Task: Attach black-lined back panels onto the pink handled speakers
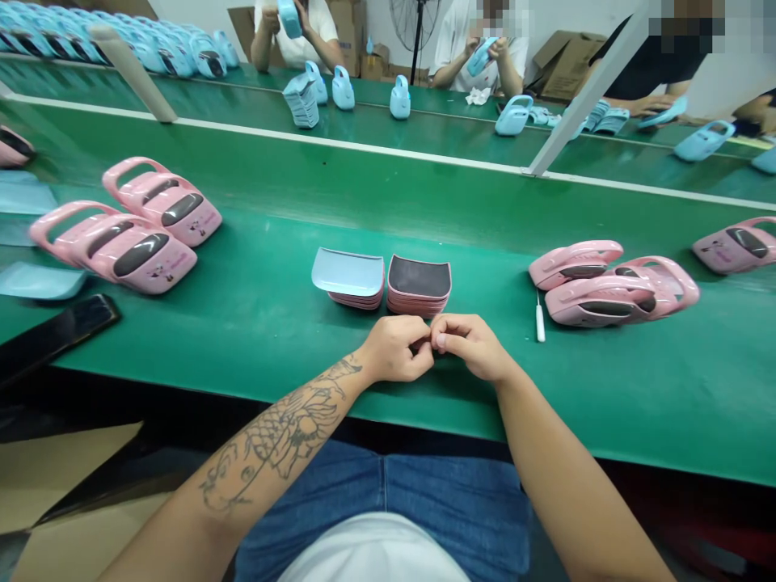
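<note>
My left hand (397, 347) and my right hand (473, 346) meet fingertip to fingertip just above the green table near its front edge. Both are closed in a pinch; whatever lies between the fingers is hidden or too small to name. Right behind them stand two short stacks of curved pink-edged panels. A light blue film or sheet covers the top of the left stack (350, 273), while the right stack (419, 279) shows a dark top face. A white-handled screwdriver (540, 322) lies off to the right, by the pink plastic housings (618, 295).
More pink handled housings (151, 250) stand at the left, beside light blue sheets (42, 280) and a black phone (57, 335). A white rail (339, 149) divides my table from the far bench, where people handle light blue housings (514, 115). Slanted posts (588, 89) rise from it.
</note>
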The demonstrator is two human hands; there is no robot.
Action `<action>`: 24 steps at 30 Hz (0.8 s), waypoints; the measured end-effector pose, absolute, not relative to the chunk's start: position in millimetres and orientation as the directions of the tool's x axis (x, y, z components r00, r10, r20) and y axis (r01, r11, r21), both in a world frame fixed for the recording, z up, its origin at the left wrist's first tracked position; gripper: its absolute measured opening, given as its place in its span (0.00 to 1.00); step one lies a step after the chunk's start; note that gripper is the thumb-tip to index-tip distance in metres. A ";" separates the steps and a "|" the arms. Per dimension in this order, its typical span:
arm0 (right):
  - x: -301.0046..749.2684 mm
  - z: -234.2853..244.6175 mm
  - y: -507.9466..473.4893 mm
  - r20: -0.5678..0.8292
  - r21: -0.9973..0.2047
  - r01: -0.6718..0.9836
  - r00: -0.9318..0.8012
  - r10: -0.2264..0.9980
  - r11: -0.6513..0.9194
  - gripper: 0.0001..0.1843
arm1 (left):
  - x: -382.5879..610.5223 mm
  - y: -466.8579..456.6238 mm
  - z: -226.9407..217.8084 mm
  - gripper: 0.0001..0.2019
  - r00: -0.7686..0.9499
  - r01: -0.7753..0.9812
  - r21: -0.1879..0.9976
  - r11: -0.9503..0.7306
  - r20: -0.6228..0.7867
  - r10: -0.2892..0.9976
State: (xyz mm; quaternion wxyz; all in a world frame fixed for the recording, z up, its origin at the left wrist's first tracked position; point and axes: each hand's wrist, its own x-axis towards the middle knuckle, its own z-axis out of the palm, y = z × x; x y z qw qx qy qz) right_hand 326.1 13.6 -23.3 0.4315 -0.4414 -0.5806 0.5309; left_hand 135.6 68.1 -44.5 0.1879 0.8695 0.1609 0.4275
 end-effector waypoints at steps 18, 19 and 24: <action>312.3 -28.5 20.2 0.088 -0.658 -0.707 -0.414 0.906 -0.259 0.13 | 142.8 67.4 -39.7 0.10 0.374 -0.107 0.427 -0.898 0.854 0.362; 312.6 -28.8 20.4 0.086 -0.646 -0.715 -0.415 0.906 -0.266 0.14 | 142.8 68.0 -39.8 0.12 0.384 -0.117 0.436 -0.892 0.849 0.364; 313.5 -27.4 19.5 0.095 -0.536 -0.789 -0.411 0.907 -0.301 0.18 | 142.9 70.2 -39.0 0.17 0.376 -0.097 0.409 -0.907 0.859 0.348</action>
